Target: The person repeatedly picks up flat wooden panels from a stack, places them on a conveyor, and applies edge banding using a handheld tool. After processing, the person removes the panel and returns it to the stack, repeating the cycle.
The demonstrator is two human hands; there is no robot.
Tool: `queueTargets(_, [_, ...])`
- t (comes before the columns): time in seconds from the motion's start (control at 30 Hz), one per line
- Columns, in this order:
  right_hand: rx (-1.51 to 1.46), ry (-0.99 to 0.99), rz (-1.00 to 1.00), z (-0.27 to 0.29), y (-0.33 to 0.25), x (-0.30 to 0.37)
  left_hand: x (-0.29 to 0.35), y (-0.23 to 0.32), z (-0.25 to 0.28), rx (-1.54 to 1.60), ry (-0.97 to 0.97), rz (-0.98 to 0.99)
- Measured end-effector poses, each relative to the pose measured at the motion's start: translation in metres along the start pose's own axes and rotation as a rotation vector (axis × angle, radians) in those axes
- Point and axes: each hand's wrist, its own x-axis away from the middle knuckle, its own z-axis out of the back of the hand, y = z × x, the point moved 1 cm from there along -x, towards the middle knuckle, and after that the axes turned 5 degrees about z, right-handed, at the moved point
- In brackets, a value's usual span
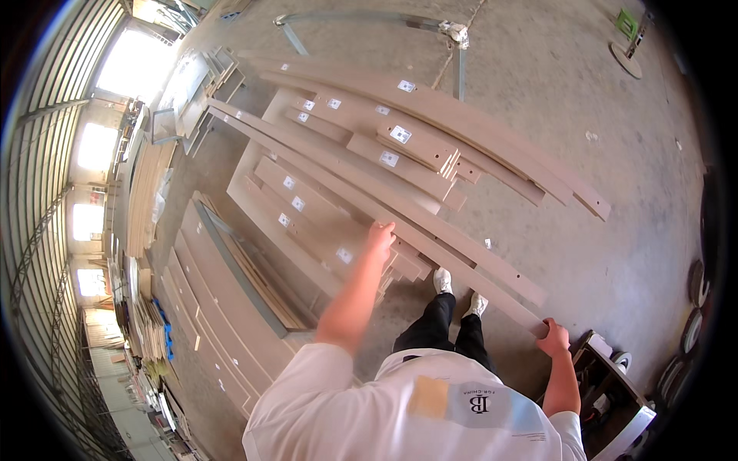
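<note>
Concrete floor (pixel 538 100) stretches past the right ends of the board stacks (pixel 323 211). Beyond their far edge reaches a metal frame (pixel 369 15); by the near right, an open box (pixel 629 432) crowds the right hand (pixel 553 338), closed around the long board's (pixel 500 295) end. The left hand (pixel 380 235) curls on its near edge, the board slanting across the stacks.
</note>
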Motion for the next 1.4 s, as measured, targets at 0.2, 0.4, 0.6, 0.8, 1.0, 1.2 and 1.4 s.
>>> queueTargets(0.2, [0.067, 0.187, 0.024, 0.002, -0.028, -0.01, -0.055, -0.027, 0.041, 0.06, -0.046, -0.16])
queueTargets(0.4, [0.046, 0.186, -0.178, -0.026, 0.034, 0.021, -0.039, -0.012, 0.023, 0.284, -0.013, -0.091])
queueTargets(0.6, [0.029, 0.229, -0.175, -0.038, 0.026, 0.004, -0.051, -0.006, 0.033, 0.358, -0.06, -0.232])
queueTargets(0.8, [-0.006, 0.016, -0.207, -0.018, 0.016, -0.008, -0.067, -0.003, 0.051, 0.331, -0.109, -0.235])
queueTargets(1.0, [0.126, 0.212, -0.004, 0.059, -0.092, -0.027, -0.052, 0.01, 0.035, 0.088, 0.111, -0.232])
queueTargets(1.2, [0.257, 0.052, 0.208, 0.059, -0.195, -0.086, -0.038, 0.022, 0.006, 0.09, 0.209, -0.295])
queueTargets(1.4, [0.24, -0.014, 0.174, 0.041, -0.193, -0.097, -0.062, 0.006, 0.024, 0.432, 0.092, -0.247])
